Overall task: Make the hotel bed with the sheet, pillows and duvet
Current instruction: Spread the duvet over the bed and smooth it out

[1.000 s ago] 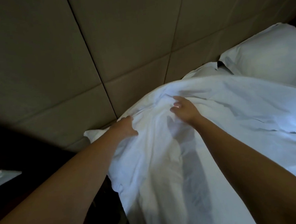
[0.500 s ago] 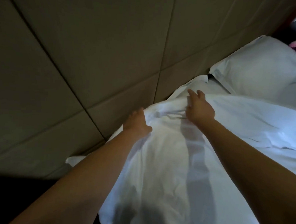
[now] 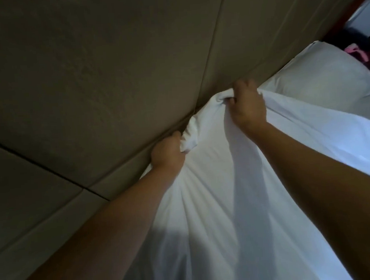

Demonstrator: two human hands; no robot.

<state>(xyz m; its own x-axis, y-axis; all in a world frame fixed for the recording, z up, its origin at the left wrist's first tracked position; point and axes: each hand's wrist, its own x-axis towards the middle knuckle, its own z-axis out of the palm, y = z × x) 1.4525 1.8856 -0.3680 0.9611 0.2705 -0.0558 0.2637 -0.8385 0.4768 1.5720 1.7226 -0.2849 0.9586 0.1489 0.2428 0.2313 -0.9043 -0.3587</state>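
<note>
A white duvet (image 3: 216, 203) covers the bed and runs up to the padded headboard (image 3: 99, 69). My left hand (image 3: 166, 150) grips a bunched fold of its top edge right against the headboard. My right hand (image 3: 248, 107) grips another bunch of the same edge a little further right, fingers curled round the cloth. The fabric is pulled taut in creases from both hands toward me. A white pillow (image 3: 319, 77) lies at the head of the bed to the right, partly under the duvet edge.
The beige padded headboard fills the upper left, with seams between its panels. Past the pillow at the far right is a dark area with something pink (image 3: 356, 51) and a bright opening (image 3: 364, 14).
Both hands have pushed forward with the duvet edge up to the headboard and now clutch bunched cloth. The view has moved closer and the pillow is more covered.
</note>
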